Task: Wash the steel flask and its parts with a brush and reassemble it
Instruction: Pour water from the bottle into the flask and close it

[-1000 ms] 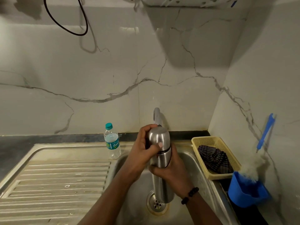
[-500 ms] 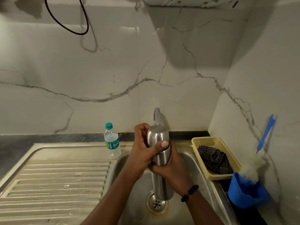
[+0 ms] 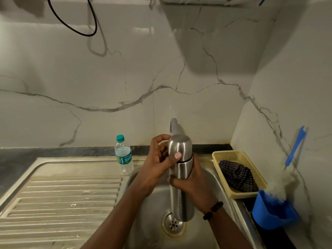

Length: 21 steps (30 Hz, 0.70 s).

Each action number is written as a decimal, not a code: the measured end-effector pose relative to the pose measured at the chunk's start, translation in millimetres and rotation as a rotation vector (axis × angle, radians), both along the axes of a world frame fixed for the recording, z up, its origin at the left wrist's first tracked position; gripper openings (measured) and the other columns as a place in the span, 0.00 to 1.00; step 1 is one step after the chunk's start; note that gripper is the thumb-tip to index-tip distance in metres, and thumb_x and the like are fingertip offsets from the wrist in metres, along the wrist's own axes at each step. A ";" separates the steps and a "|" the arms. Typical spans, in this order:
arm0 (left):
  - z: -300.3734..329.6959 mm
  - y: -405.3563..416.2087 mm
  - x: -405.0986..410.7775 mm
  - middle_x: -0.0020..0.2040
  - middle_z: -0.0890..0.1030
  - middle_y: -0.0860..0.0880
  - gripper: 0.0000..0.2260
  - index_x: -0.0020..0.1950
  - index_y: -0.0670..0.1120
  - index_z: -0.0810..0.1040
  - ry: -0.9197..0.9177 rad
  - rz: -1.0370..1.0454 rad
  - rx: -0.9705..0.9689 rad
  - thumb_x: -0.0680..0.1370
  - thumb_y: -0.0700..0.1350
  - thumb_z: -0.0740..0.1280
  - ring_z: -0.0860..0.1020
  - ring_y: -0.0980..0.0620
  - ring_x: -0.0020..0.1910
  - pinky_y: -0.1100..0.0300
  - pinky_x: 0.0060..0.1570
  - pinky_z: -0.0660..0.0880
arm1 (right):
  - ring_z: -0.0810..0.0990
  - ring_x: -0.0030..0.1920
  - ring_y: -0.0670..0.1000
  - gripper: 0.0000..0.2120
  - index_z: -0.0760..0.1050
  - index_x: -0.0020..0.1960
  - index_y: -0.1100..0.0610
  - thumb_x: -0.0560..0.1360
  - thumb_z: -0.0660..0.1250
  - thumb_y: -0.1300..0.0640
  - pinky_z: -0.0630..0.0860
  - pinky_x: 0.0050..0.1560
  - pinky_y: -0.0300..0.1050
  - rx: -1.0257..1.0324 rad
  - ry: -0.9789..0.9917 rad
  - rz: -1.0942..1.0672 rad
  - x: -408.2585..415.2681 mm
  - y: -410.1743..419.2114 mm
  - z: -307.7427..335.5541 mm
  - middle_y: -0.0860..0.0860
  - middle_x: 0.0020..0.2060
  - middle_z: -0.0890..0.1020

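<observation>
The left hand (image 3: 158,159) grips the cap (image 3: 179,146) at centre frame, thumb across its front; the right hand (image 3: 194,180) wraps the steel flask (image 3: 182,200) body just below. The flask stands upright over the sink (image 3: 147,221) drain, so the cap likely turns about that vertical axis.

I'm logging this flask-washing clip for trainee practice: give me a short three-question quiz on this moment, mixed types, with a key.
1. True or false: the steel flask lies flat on the draining board.
2. Which hand grips the flask's cap?
A. left hand
B. right hand
C. neither
3. Fill in: the striped cloth lies in the yellow ____.

Key
1. False: it is held upright over the sink basin.
2. A: the right hand holds the body below.
3. basket
</observation>
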<state>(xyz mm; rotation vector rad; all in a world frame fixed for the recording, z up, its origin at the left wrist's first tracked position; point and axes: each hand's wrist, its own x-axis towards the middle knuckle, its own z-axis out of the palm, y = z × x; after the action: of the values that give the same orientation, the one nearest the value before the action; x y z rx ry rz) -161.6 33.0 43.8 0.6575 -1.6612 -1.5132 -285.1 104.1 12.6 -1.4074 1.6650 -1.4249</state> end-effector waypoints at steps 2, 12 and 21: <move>5.3 12.4 -13.8 0.56 0.77 0.58 0.34 0.64 0.57 0.65 -0.139 0.157 -0.107 0.65 0.58 0.79 0.80 0.59 0.53 0.69 0.46 0.77 | 0.81 0.48 0.40 0.29 0.68 0.62 0.45 0.67 0.77 0.60 0.77 0.39 0.32 -0.013 0.004 -0.072 8.2 -1.4 -2.8 0.41 0.48 0.81; 13.4 1.1 -10.6 0.52 0.83 0.42 0.29 0.61 0.38 0.71 0.116 -0.019 -0.039 0.65 0.45 0.78 0.82 0.41 0.54 0.45 0.56 0.79 | 0.79 0.56 0.39 0.42 0.61 0.67 0.38 0.63 0.80 0.59 0.77 0.52 0.36 -0.039 0.098 0.104 -5.3 2.8 4.7 0.35 0.57 0.77; 9.1 -3.3 -0.1 0.51 0.80 0.56 0.31 0.60 0.51 0.70 0.037 0.082 -0.099 0.61 0.52 0.79 0.81 0.56 0.51 0.62 0.48 0.78 | 0.81 0.50 0.41 0.35 0.64 0.59 0.32 0.65 0.79 0.57 0.80 0.45 0.37 -0.045 0.039 0.031 1.7 7.8 6.4 0.35 0.51 0.79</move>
<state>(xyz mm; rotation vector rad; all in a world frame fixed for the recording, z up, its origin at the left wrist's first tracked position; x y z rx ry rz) -161.7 29.7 52.9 0.6327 -1.6502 -1.3687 -283.4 111.9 19.1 -1.4888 1.6373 -1.4349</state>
